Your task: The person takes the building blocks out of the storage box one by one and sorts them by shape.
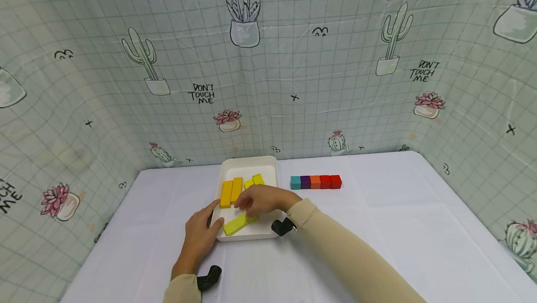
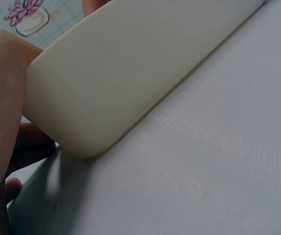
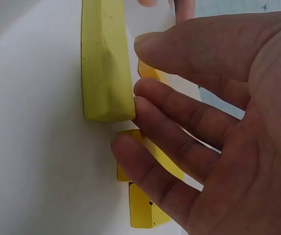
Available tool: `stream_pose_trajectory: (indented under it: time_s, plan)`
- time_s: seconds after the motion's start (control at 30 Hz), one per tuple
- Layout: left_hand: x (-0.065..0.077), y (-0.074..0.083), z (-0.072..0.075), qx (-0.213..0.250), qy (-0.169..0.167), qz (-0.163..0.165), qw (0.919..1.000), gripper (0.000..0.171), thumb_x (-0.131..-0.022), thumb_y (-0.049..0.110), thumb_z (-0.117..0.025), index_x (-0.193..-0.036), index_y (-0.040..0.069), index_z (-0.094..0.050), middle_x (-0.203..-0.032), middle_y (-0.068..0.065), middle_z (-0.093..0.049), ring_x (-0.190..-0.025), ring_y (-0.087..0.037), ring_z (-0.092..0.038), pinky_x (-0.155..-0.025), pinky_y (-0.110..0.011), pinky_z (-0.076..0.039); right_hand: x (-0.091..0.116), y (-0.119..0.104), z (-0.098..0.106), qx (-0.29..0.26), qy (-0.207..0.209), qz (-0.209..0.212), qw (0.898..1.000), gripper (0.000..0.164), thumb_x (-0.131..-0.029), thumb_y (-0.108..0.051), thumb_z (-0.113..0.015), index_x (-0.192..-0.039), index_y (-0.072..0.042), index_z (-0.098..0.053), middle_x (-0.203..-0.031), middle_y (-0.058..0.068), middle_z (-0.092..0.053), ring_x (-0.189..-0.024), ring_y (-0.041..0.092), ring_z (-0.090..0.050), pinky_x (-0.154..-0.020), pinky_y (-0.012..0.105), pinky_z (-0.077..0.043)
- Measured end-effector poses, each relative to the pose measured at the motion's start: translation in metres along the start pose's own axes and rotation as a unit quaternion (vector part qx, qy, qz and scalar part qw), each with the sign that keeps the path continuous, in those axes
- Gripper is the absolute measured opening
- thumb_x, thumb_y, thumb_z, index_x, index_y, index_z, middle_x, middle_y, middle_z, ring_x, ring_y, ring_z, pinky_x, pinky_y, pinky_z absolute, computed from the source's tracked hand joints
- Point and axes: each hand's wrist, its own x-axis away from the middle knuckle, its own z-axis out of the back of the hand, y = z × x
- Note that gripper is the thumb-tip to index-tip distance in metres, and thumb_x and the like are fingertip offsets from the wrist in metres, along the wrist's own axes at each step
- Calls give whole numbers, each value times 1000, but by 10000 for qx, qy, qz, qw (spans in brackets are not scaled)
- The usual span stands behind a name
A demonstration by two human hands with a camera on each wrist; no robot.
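My left hand (image 1: 201, 234) grips the front left corner of a white tray (image 1: 247, 237), thumb over the rim and fingers along the outer side. In the left wrist view the tray's outer wall (image 2: 106, 78) hides part of that hand. My right hand (image 1: 263, 199) hovers inside the tray with loosely bent fingers, beside a lime-yellow bar (image 3: 106, 63) lying slantwise near the front. The right wrist view has its fingertips right at the bar's end and side, thumb apart from it. Two orange-yellow bars (image 1: 226, 194) lie at the tray's left, two yellow blocks (image 1: 258, 179) behind my right hand.
To the right of the tray, a row of teal, purple, orange and red cubes (image 1: 315, 182) stands on the white-covered table (image 1: 377, 228). A patterned curtain (image 1: 268, 74) rises behind the table. Each wrist carries a black camera mount (image 1: 283, 226).
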Motion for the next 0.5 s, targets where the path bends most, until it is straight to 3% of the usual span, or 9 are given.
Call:
stream_pose_trajectory:
  time_s: [0.5]
  plan:
    - [0,1,1,19,18,-10,10000,56,-95,23,-61,-149,15,-50,-146,-17,-53,-134,-40,-44,-113,-64,-24,-8,0,-1,385,-61,-435,9983,23,-87,-10,-76,-108,-18,-75,-87,-6,-64,-85,12,-56,-77,22,-50]
